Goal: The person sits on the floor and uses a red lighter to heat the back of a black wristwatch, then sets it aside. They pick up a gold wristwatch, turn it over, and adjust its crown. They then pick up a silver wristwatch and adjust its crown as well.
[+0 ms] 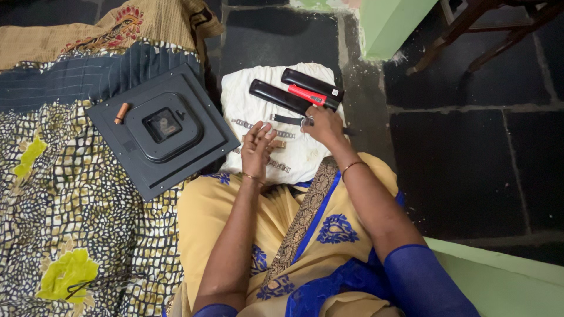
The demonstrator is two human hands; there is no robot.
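Both forearms reach far over a yellow lap: right hand [322,125] pinches a watch [296,120] on the white cloth [258,88]; left hand [257,148] half-curled, empty, beside metal bands [264,127]. Black cases [305,88] lie beyond.

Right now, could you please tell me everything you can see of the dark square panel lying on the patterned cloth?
The dark square panel lies flat, turned cornerwise, on the patterned cloth left of the person's lap. It looks like grey-black moulded plastic, with a stepped border and a raised rounded housing at its centre holding a small squarish unit. A small brown cylinder rests on it near the upper left corner. Its right corner reaches towards the white cloth. Neither hand touches it.
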